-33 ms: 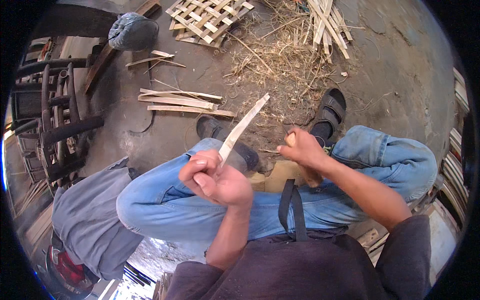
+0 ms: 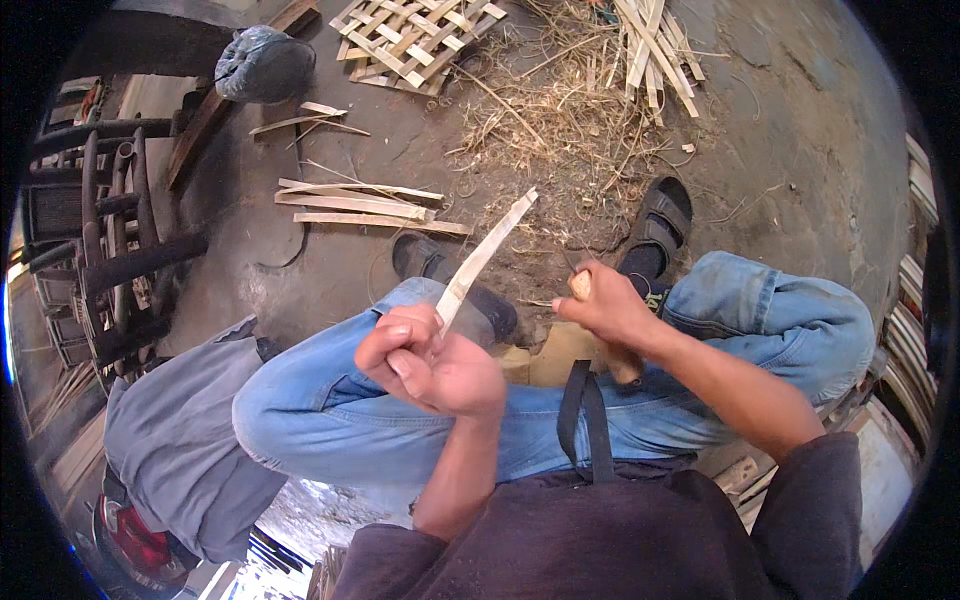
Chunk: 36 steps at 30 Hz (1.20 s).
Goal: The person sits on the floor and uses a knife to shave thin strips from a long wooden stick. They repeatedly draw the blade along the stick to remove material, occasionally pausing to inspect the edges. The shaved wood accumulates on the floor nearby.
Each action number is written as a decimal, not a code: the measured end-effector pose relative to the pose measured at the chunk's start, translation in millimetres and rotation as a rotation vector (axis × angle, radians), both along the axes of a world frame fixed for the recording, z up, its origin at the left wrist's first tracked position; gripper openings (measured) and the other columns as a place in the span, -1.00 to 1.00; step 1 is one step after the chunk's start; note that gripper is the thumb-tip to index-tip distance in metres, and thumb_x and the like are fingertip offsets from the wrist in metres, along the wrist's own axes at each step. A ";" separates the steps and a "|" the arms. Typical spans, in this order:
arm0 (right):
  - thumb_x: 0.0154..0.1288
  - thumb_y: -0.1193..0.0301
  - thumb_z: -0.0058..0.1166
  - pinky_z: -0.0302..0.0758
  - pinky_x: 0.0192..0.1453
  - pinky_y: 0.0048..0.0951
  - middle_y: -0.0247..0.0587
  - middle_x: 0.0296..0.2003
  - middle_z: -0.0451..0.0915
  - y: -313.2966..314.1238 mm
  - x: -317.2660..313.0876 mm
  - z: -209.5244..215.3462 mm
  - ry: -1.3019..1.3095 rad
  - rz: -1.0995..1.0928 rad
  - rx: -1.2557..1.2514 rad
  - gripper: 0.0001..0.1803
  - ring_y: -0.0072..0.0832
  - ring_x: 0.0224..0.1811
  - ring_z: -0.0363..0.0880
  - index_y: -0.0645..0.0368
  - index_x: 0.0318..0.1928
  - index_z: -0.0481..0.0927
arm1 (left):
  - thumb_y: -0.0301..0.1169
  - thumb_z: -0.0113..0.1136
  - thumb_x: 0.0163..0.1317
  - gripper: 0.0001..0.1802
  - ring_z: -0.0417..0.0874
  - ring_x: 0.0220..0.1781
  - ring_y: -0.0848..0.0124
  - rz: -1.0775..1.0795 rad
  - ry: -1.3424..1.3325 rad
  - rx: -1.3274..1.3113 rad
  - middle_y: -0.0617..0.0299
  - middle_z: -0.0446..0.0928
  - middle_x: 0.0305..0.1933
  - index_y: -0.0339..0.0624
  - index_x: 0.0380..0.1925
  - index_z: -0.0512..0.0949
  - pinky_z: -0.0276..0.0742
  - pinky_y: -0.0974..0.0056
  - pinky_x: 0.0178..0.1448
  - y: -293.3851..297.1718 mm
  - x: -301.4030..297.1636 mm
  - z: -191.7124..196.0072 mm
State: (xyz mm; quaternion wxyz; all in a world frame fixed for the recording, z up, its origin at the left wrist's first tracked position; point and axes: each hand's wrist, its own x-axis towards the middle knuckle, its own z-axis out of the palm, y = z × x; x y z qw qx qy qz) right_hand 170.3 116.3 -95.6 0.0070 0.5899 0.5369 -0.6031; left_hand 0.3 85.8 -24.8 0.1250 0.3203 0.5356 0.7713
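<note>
My left hand [image 2: 432, 362] is closed around the lower end of a pale bamboo strip [image 2: 485, 252], which slants up and away to the right. The strip's far tip stands free above the floor, between my feet. To the right, my right hand [image 2: 612, 305] grips a wooden-handled tool [image 2: 624, 364]; the handle shows at both ends of the fist, and its working end is not clear to see. Below that fist, a tan pad [image 2: 562, 352] lies over my lap beside a black strap [image 2: 590, 410].
Several cut strips [image 2: 365, 203] lie on the floor at the left, beyond my knee. Farther off are a woven lattice panel [image 2: 410, 42], a heap of shavings [image 2: 560, 110] and more strips [image 2: 655, 45]. A dark wooden rack [image 2: 120, 205] stands left; grey cloth [image 2: 190, 430] hangs nearby.
My right hand has turned slightly, and more of the wooden handle shows above and below the fist. The left hand and its bamboo strip have barely shifted.
</note>
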 end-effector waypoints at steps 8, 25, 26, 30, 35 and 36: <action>0.05 0.23 0.40 0.56 -0.09 -0.19 0.19 -0.21 0.60 10.6 7.3 27.8 -0.184 0.078 0.221 -0.37 0.01 -0.19 0.65 0.32 0.02 0.42 | -0.36 -0.08 0.27 -0.86 0.16 -0.50 0.50 -0.034 0.016 0.038 0.33 0.13 -0.54 -0.15 -0.26 0.27 0.08 0.33 -0.37 5.2 -2.6 -1.9; 0.15 0.37 0.17 0.57 -0.25 0.08 0.20 -0.38 0.60 -4.5 -43.2 73.3 0.315 0.319 0.261 -0.68 0.18 -0.33 0.63 0.32 -0.21 0.38 | -0.39 0.00 0.21 -0.80 0.08 -0.48 0.49 -0.043 -0.158 0.005 0.37 0.05 -0.59 -0.05 -0.33 0.16 0.05 0.32 -0.32 3.6 -2.4 -2.0; 0.15 0.37 0.17 0.57 -0.24 0.08 0.19 -0.37 0.60 -2.3 -41.3 67.2 0.305 0.332 0.263 -0.68 0.17 -0.32 0.63 0.31 -0.21 0.38 | -0.39 0.00 0.21 -0.80 0.08 -0.48 0.49 -0.033 -0.122 0.007 0.37 0.05 -0.59 -0.05 -0.33 0.16 0.05 0.32 -0.32 5.9 0.4 -1.9; 0.15 0.40 0.15 0.58 -0.22 0.03 0.12 -0.36 0.60 0.4 -39.1 71.6 0.292 0.338 0.208 -0.70 0.12 -0.29 0.64 0.29 -0.20 0.37 | -0.38 -0.03 0.24 -0.81 0.08 -0.46 0.50 -0.048 -0.118 -0.025 0.37 0.06 -0.55 -0.04 -0.29 0.16 0.09 0.31 -0.29 1.2 -2.0 -1.0; 0.09 0.42 0.20 0.56 -0.27 0.01 0.16 -0.42 0.60 3.6 -27.1 46.5 0.151 0.321 0.258 -0.63 0.14 -0.37 0.63 0.28 -0.13 0.39 | -0.35 -0.05 0.28 -0.81 0.10 -0.44 0.50 -0.001 0.022 -0.030 0.36 0.09 -0.48 -0.06 -0.20 0.19 0.10 0.30 -0.28 5.0 6.9 2.0; 0.07 0.42 0.22 0.56 -0.29 0.00 0.16 -0.43 0.60 4.9 -26.1 42.6 0.090 0.316 0.217 -0.59 0.14 -0.38 0.62 0.26 -0.08 0.40 | -0.35 -0.05 0.29 -0.80 0.10 -0.44 0.49 0.011 0.053 -0.041 0.36 0.09 -0.47 -0.07 -0.18 0.19 0.10 0.30 -0.28 6.1 6.9 1.1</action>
